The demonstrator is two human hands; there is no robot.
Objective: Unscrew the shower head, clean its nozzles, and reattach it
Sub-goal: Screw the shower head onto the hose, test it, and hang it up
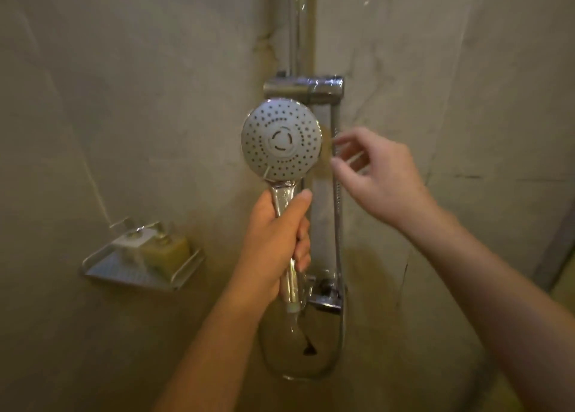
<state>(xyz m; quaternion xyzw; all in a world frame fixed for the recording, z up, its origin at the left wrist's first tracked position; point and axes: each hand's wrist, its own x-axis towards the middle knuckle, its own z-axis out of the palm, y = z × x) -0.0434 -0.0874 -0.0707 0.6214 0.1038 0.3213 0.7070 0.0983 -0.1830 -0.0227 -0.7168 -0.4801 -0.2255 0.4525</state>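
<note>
The shower head (281,140) has a round grey face dotted with nozzles, turned toward me, and a chrome handle. My left hand (273,240) grips that handle upright in front of the wall rail. The handle's pale lower end shows below my fist; I cannot tell whether the hose is joined to it. My right hand (382,175) hovers to the right of the head, thumb and fingers spread apart at the metal hose (337,225), holding nothing that I can see. The hose runs down the wall and loops low.
A chrome rail (297,38) with a slider bracket (311,87) stands behind the head. The mixer valve (323,293) sits below my left hand. A corner shelf (102,271) with two small bottles hangs at the left. Tiled walls meet in a corner.
</note>
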